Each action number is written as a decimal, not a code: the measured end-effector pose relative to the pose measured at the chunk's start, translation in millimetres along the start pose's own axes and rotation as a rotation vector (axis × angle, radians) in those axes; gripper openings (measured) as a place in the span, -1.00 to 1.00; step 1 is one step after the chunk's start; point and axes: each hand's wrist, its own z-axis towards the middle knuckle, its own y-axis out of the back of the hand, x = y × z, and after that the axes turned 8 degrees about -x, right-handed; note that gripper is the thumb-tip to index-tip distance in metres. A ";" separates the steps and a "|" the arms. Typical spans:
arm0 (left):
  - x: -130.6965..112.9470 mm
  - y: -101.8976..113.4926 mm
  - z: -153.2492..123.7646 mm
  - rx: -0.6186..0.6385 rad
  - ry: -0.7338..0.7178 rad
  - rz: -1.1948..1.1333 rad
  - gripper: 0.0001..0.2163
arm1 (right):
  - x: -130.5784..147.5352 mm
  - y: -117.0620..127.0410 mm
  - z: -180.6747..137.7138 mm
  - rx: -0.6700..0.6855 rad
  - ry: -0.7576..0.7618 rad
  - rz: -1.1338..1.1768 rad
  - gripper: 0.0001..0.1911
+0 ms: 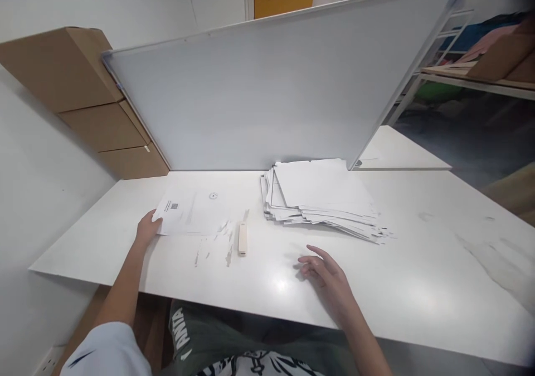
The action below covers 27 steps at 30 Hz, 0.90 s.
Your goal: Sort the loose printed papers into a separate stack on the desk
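At the left, my left hand [147, 225] pinches the near left corner of a printed paper sheet [196, 214] that lies on the white table. The sheet bears a QR code, small print and a round stamp-like mark. My right hand [324, 270] hovers over the table at the right of centre, fingers apart and bent, holding nothing. A slim beige object [242, 239], perhaps a stapler, lies between the two hands. Beyond my right hand rests an uneven stack of white papers [321, 189], its edges fanned out.
A large whiteboard [267, 92] stands on its edge at the back of the table [267, 287]. Stacked cardboard boxes [96, 86] are at the back left by the wall. Grey scuff marks [229, 250] lie near the beige object. A shelf [476, 75] with cloths stands at the far right.
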 end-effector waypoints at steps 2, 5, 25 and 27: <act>-1.9 -1.8 -5.3 -0.035 -0.051 0.064 -0.54 | 5.0 1.0 4.8 0.028 0.036 -0.056 -0.58; -4.7 -10.0 -17.2 -0.073 -0.145 0.136 -0.47 | 20.4 5.8 24.1 0.018 0.160 -0.196 -0.59; -187.8 -123.6 -202.1 0.668 -1.024 -0.255 -0.69 | 76.0 0.1 126.0 -0.335 0.698 -0.937 -0.47; -198.6 -145.9 -207.6 0.680 -1.060 -0.198 -0.66 | 89.5 10.2 116.6 -0.502 0.693 -0.735 -0.42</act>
